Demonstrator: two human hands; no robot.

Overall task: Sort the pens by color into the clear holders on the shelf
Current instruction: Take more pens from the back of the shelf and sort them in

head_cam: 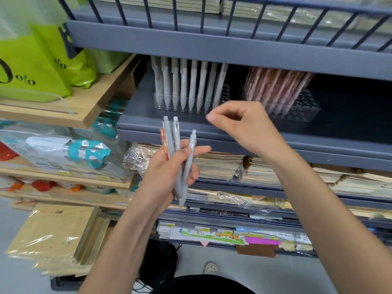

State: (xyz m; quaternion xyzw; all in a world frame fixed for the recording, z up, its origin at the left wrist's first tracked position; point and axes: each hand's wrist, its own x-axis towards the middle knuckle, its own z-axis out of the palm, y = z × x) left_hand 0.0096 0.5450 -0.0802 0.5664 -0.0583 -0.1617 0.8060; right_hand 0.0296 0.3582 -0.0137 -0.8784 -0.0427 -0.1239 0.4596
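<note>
The left hand (167, 166) gripped a small bunch of pens, fingers curled round their middles: three grey pens (175, 134) and, at the left of the bunch, one orange pen (163, 143). All stood with their push buttons up and tips down, and the rightmost grey one leaned away from the other two. The right hand (244, 124) hung above and to the right of the bunch, fingers curled in and thumb stretched out to the left, with nothing visible in it.

Just behind that hand, on the grey shelf (148, 122), stood two clear holders. The left holder (158, 106) carried a row of upright grey pens (183, 81). The right holder (305, 111), partly hidden by the hand, held a pack of pinkish pens (275, 85) leaning to the right, with open slots at its right end.

Below the shelf lay stacks of wrapped notebooks (222, 164). To the left, green bags (31, 66) sat on a wooden shelf (89, 107).
</note>
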